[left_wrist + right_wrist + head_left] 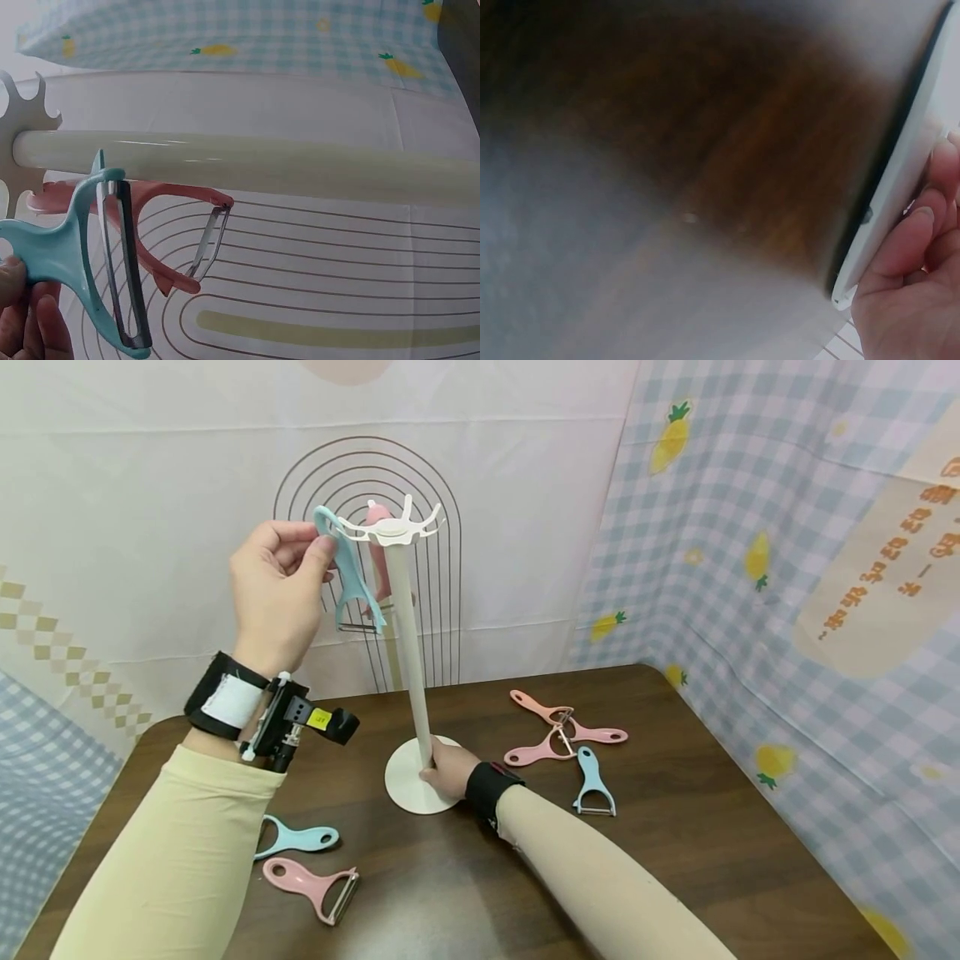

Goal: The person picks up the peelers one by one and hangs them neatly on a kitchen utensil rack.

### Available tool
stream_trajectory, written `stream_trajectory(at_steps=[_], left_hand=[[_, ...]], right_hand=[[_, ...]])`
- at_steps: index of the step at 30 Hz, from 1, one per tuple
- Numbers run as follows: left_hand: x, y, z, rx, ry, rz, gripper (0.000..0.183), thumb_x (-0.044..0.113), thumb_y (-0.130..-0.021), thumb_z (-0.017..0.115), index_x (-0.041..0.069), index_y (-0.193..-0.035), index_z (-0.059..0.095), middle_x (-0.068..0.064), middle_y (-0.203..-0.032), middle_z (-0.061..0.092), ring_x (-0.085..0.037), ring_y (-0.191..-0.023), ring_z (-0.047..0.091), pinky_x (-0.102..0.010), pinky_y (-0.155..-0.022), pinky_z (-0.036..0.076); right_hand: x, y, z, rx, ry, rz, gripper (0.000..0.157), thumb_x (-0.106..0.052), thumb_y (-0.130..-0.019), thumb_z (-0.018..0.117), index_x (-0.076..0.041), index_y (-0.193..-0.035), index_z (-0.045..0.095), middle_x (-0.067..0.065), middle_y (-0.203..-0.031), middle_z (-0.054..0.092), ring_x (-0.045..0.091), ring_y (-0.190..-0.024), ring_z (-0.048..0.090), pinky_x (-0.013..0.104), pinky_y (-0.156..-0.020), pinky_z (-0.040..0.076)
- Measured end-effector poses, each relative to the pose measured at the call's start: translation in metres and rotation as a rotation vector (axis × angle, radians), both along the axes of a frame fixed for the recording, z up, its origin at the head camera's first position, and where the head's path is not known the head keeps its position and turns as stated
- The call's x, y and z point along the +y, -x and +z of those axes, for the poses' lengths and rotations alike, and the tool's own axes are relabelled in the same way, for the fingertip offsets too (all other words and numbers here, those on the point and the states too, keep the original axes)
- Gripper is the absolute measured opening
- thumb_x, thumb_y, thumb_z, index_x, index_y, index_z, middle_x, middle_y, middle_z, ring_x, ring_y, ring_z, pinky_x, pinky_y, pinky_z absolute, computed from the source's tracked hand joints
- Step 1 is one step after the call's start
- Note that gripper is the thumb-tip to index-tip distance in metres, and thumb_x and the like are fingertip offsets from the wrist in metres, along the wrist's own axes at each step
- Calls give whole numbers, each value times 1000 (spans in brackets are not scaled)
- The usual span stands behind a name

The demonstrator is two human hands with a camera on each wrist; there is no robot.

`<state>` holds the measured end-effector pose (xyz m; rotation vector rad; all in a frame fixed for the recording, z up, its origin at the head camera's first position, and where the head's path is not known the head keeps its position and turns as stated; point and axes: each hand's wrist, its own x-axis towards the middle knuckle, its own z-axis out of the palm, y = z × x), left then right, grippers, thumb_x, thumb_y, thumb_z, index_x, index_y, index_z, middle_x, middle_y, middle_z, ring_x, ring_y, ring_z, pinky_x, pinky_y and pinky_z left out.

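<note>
1. Left hand [279, 587]: thumb and fingers clamped on the handle end of a light-blue Y-peeler [347, 567], held up beside the hook crown [396, 532] of a white stand [407, 643]. Blade end points down.
2. Peeler's handle hole sits right at the crown's left-side hook. Can't tell if the hook is through it.
3. Right hand [448, 768]: low on the stand, clamped on its foot, where the post meets the round base [408, 793]. Right wrist view has its curled fingers by the base; bench surface there is blurred.
4. Stand is upright on the brown bench [697, 810].
5. Hanging pink peeler [381, 564]: on the crown's far side, blade end down, partly behind the post. Left wrist view has it past the held peeler, the two overlapping in view.
6. Bench, right of stand: peach peeler [531, 700] and two pink peelers [600, 735], blade heads bunched together. Second blue peeler [589, 768] lies just beside them, blade toward the near edge.
7. Bench, left front: third blue peeler [303, 839], head partly hidden by the left sleeve [176, 852]; front pink peeler [296, 877] just nearer.
8. Backdrop: white sheet [525, 568] with printed arches; blue checked cloth [690, 543] at right.
</note>
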<state>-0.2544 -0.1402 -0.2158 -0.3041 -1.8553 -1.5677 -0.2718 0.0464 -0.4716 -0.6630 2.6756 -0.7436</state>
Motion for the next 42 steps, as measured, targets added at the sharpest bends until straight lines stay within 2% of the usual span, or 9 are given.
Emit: stream_trajectory(at_steps=[6,17,22,26,36,39,42], left_hand=[[1,-1,5,7,-8,-7,17,10,-94,63,2,-108,62,-5,-95,70,-18,-80,63,-23,-73,50],[4,-1,8,-17,35,-8,16,12,-95,61,3,-108,65,-2,-93,71,-18,-75,61,-23,-71,48],[4,1,7,-19,30,-24,15,11,-96,60,3,-108,64,-1,-93,70,-17,-75,61,-23,-71,48],[4,2,6,-27,45,-40,16,11,-96,59,3,-109,64,-2,-93,69,-15,-76,61,-24,-72,49],[4,3,2,-51,136,-54,19,12,-98,57,3,-113,64,-6,-98,70,-15,-78,61,-22,-73,47],[4,1,2,-49,156,-41,20,10,-98,57,2,-114,64,-5,-98,69,-15,-80,61,-22,-74,48],[6,-8,5,-54,168,-28,20,9,-98,56,1,-114,64,-4,-98,69,-15,-82,63,-21,-73,47]], right_hand=[[0,-3,5,-20,24,-10,42,-17,-97,60,-4,-133,45,12,-113,64,17,-102,59,33,-92,45],[-1,0,-1,-16,12,-11,42,-20,-96,61,-6,-132,45,7,-105,64,14,-97,59,30,-88,45],[-1,-2,4,-27,21,-9,42,-19,-97,61,-6,-133,45,8,-106,65,14,-97,59,30,-89,45],[-1,0,-1,-19,21,-6,43,-20,-96,61,-6,-133,45,6,-104,64,14,-97,59,30,-89,45],[-2,0,-4,-20,18,-18,43,-20,-96,61,-6,-134,44,7,-105,64,13,-96,58,30,-88,45],[-2,1,-5,-16,22,-18,42,-19,-96,61,-5,-132,45,7,-104,64,14,-94,58,31,-87,45],[-1,2,-8,-1,19,-10,42,-20,-96,61,-5,-132,45,7,-104,65,14,-95,59,31,-88,45]])
